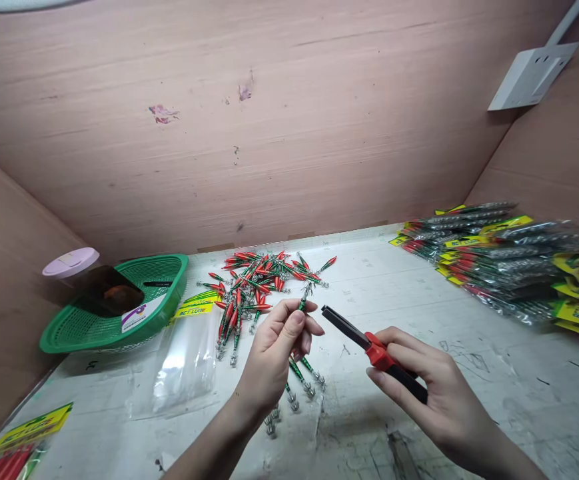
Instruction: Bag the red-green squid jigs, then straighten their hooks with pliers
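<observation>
Between the thumb and fingers of my left hand (286, 333) is a squid jig (304, 300), its green end and spiked hook crown pointing up; my fingers cover the rest of it. My right hand (429, 387) grips long-nose pliers (354, 330) with narrow black jaws and red-and-black handles. Their tip points at the jig but stays a little apart from it. Several more green jigs (305, 383) lie below my left hand with their hook crowns towards me. A loose heap of red-and-green jigs (256, 277) is spread beyond that hand.
Clear plastic bags (184, 367) with a yellow header lie left of the heap. Behind them a green basket (69, 340) holds a lidded cup (89, 287). Packed jigs (509, 267) are piled at the right, and another pack (24, 447) lies front left. Board walls surround the table.
</observation>
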A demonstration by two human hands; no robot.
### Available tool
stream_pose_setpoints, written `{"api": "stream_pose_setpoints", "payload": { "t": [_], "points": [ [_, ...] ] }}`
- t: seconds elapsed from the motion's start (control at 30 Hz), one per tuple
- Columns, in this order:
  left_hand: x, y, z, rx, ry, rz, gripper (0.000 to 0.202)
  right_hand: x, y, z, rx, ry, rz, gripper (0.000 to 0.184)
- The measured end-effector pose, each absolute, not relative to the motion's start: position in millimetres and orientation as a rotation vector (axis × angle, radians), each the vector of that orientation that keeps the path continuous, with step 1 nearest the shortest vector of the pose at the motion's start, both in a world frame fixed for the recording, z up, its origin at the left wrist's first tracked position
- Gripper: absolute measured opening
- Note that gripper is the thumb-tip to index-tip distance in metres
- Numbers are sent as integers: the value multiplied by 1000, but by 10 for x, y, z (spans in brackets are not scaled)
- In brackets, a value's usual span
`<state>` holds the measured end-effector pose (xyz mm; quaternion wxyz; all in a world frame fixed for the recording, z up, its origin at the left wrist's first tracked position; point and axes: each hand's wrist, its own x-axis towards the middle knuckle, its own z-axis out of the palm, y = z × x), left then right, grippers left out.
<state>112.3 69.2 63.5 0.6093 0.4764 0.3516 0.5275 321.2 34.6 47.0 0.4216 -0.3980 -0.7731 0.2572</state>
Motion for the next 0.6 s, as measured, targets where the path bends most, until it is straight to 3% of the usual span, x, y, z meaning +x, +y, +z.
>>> {"api": "stream_pose_setpoints", "payload": {
  "t": [0.37,0.6],
  "points": [
    [1126,663,644,1160,722,1082,38,3194,323,490,-1003,-1948,617,16],
    [1135,655,622,1143,717,1079,35,3193,299,544,-993,-1963,607,16]
  ]
}}
